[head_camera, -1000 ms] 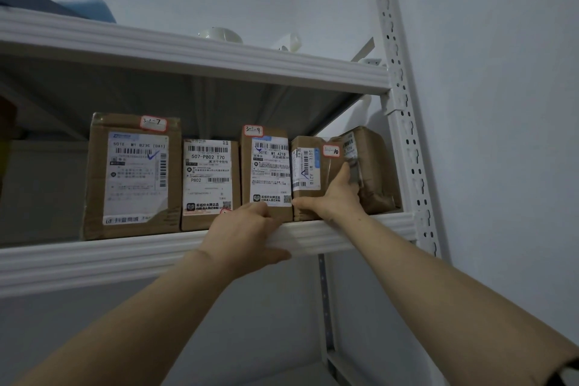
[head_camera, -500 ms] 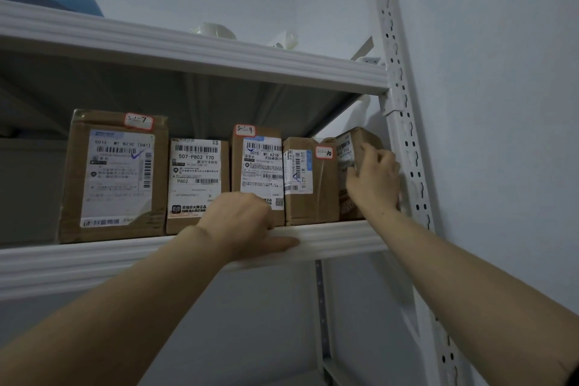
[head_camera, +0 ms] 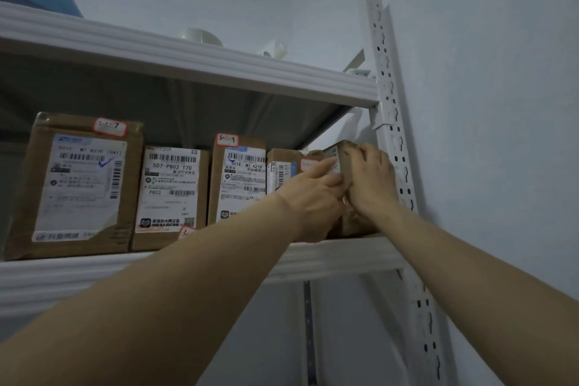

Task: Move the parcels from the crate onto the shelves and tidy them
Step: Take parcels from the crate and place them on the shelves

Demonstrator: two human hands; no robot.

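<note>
Several brown cardboard parcels with white labels stand in a row on the white shelf. From the left: a large one, a lower one, a tall narrow one and a small one. The rightmost parcel stands turned at an angle by the upright post. My right hand grips its right side with fingers curled over the top edge. My left hand presses fairly straight fingers against its labelled front. The crate is out of view.
The perforated white upright post stands just right of the hands, with the pale wall behind it. The upper shelf carries white objects and something blue at its left end.
My left hand has left the shelf's front edge and moved right and up onto the rightmost parcel. My right hand stays on that parcel's right side.
</note>
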